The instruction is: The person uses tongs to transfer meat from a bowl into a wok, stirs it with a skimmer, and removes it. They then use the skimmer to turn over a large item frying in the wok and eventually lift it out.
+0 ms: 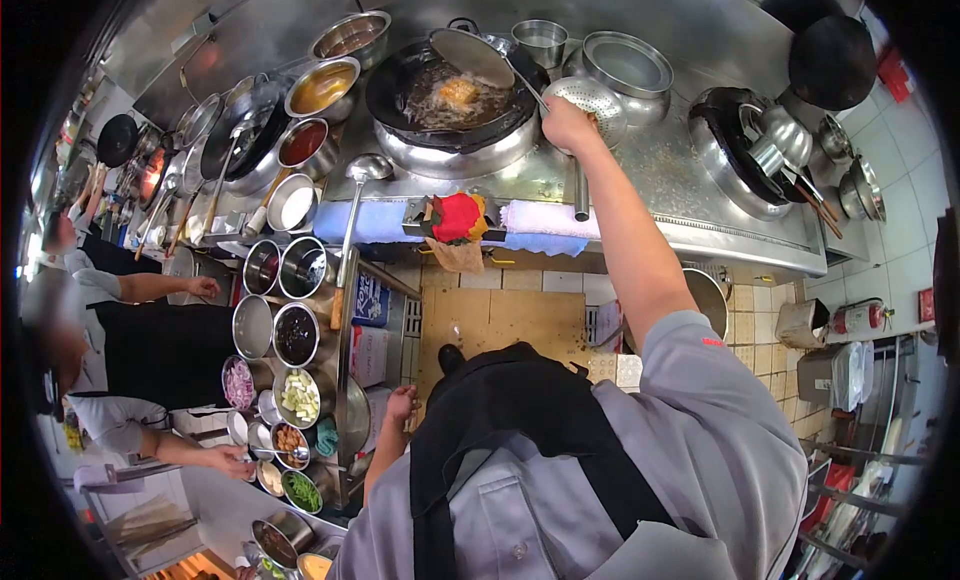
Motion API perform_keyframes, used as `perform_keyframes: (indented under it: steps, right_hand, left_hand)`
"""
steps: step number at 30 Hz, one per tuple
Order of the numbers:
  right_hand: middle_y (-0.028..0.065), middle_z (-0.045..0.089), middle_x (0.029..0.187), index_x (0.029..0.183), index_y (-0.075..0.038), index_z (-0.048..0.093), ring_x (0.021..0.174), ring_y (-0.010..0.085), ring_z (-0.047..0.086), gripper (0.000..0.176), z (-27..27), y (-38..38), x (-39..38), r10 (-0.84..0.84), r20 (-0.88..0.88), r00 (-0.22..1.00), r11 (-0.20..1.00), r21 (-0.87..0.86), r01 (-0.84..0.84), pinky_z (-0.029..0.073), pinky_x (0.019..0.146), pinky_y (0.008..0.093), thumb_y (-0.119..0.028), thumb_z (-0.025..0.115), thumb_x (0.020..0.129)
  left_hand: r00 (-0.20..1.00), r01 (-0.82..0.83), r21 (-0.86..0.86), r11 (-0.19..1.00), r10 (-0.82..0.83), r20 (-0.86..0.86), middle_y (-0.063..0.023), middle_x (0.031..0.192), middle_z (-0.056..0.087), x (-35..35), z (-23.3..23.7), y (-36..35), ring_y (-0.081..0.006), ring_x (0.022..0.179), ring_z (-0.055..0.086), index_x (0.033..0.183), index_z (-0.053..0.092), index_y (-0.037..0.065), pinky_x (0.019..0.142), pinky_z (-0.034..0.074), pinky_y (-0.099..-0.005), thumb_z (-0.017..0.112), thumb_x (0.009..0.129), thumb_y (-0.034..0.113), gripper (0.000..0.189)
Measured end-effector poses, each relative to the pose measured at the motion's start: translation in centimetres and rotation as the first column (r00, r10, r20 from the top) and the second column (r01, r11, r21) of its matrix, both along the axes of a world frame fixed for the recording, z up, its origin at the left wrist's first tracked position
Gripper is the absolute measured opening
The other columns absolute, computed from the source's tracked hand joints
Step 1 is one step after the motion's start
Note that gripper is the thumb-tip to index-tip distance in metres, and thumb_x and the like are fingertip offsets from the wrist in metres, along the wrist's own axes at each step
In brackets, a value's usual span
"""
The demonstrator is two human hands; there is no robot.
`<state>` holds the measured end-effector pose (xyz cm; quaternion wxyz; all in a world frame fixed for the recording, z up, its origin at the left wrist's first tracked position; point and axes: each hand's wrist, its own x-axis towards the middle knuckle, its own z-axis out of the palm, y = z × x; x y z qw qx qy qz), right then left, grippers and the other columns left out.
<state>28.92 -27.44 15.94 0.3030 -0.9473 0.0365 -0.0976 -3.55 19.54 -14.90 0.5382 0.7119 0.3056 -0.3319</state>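
My right hand (570, 126) is closed around the handle of a round metal skimmer (472, 58), tilted over the back of a black wok (385, 85). Bubbling oil fills the wok, and a golden-orange piece of food (458, 91) floats in it. Just beside my right hand a perforated ladle (603, 108) lies on the stove, its handle pointing toward me. My left hand (402, 405) hangs low by my side, near the rack of bowls. Its fingers are loosely curled and nothing shows in them.
Left of the wok stand bowls of yellow liquid (322, 87) and red sauce (303, 142), with a ladle (368, 168) nearby. A co-worker (150, 350) stands left, behind ingredient bowls (299, 397). Folded towels (545, 218) line the stove edge. A second burner (735, 155) holds a kettle-like pot.
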Motion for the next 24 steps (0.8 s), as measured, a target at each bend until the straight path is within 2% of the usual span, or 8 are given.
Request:
perform_keyframes:
  steps: [2, 6, 11, 13, 16, 20, 22, 24]
  right_hand:
    - [0.0261, 0.056, 0.095, 0.105, 0.002, 0.052, 0.094, 0.0362, 0.053, 0.036, 0.5, 1.1, -0.9, -0.014, 0.027, 1.000, 0.999, -0.030, 0.015, 0.040, 0.084, 0.0384, -0.002, 0.039, 0.072]
    - [0.0259, 0.056, 0.095, 0.103, 0.001, 0.052, 0.092, 0.0367, 0.053, 0.034, 0.3, 2.7, -2.2, -0.008, 0.104, 0.995, 1.000, 0.009, 0.007, 0.041, 0.082, 0.0400, -0.002, 0.039, 0.072]
    - [0.0253, 0.056, 0.093, 0.103, 0.002, 0.051, 0.091, 0.0380, 0.053, 0.033, -0.9, 3.9, -2.2, 0.046, 0.000, 0.999, 0.999, -0.027, -0.046, 0.041, 0.081, 0.0416, -0.001, 0.039, 0.072]
    - [0.0279, 0.056, 0.088, 0.093, 0.004, 0.050, 0.089, 0.0392, 0.054, 0.022, -1.7, 4.2, -2.0, 0.026, 0.050, 0.998, 0.994, -0.109, -0.021, 0.043, 0.078, 0.0438, -0.001, 0.043, 0.072]
    - [0.0280, 0.056, 0.086, 0.094, 0.003, 0.050, 0.087, 0.0389, 0.055, 0.023, -2.0, 4.4, -1.3, -0.011, 0.043, 0.999, 0.986, -0.163, 0.018, 0.044, 0.076, 0.0435, -0.002, 0.044, 0.073]
    - [0.0272, 0.057, 0.088, 0.093, 0.003, 0.051, 0.088, 0.0386, 0.055, 0.022, -2.3, 3.8, 0.5, -0.058, 0.005, 0.998, 0.987, -0.149, 0.058, 0.044, 0.077, 0.0427, -0.003, 0.044, 0.073]
    - [0.0257, 0.057, 0.092, 0.099, 0.001, 0.052, 0.089, 0.0384, 0.054, 0.029, -2.3, 2.6, 1.6, -0.074, -0.010, 0.997, 0.993, -0.090, 0.073, 0.043, 0.078, 0.0425, -0.004, 0.044, 0.072]
    - [0.0259, 0.056, 0.095, 0.104, 0.001, 0.051, 0.091, 0.0371, 0.054, 0.034, -1.6, 1.9, 1.4, -0.060, 0.018, 0.998, 0.995, -0.079, 0.062, 0.042, 0.080, 0.0409, -0.006, 0.045, 0.071]
  left_hand:
    - [0.999, 0.051, 0.058, 0.997, -0.051, 0.003, -0.0025, 0.083, 0.058, 0.4, 0.6, -0.4, -0.0146, 0.062, 0.057, 0.103, 0.053, 0.009, 0.047, 0.040, -0.0258, 0.052, 0.083, 0.029, 0.028]
    - [1.000, -0.021, -0.035, 0.999, 0.021, 0.023, -0.0020, 0.081, 0.058, 0.7, -1.0, -0.5, -0.0144, 0.063, 0.057, 0.102, 0.053, 0.009, 0.047, 0.040, -0.0256, 0.052, 0.083, 0.028, 0.027]
    - [1.000, -0.026, -0.032, 0.999, 0.027, 0.007, -0.0015, 0.080, 0.058, 0.7, -1.2, -0.6, -0.0146, 0.062, 0.057, 0.101, 0.053, 0.008, 0.045, 0.039, -0.0258, 0.052, 0.083, 0.029, 0.028]
    - [1.000, -0.025, -0.028, 0.999, 0.024, -0.009, -0.0011, 0.079, 0.058, 0.5, -1.4, -0.5, -0.0146, 0.060, 0.057, 0.101, 0.052, 0.008, 0.043, 0.037, -0.0264, 0.052, 0.083, 0.031, 0.028]
    - [0.999, -0.030, -0.037, 0.999, 0.031, 0.018, -0.0012, 0.078, 0.058, -0.1, -1.0, -0.3, -0.0144, 0.057, 0.057, 0.100, 0.052, 0.009, 0.041, 0.037, -0.0271, 0.053, 0.083, 0.031, 0.029]
    - [0.998, -0.056, -0.036, 0.998, 0.057, 0.028, -0.0013, 0.079, 0.058, -0.6, -1.4, 0.1, -0.0142, 0.058, 0.057, 0.100, 0.052, 0.009, 0.043, 0.038, -0.0277, 0.052, 0.083, 0.032, 0.029]
    - [0.998, 0.043, 0.041, 0.998, -0.044, 0.043, -0.0023, 0.081, 0.059, -0.7, 0.0, -0.1, -0.0146, 0.059, 0.057, 0.102, 0.052, 0.009, 0.044, 0.038, -0.0282, 0.051, 0.083, 0.032, 0.030]
    - [0.999, -0.019, 0.002, 1.000, 0.019, 0.036, -0.0027, 0.082, 0.059, -1.0, -1.4, 0.6, -0.0149, 0.059, 0.057, 0.102, 0.051, 0.009, 0.045, 0.039, -0.0285, 0.051, 0.083, 0.032, 0.030]
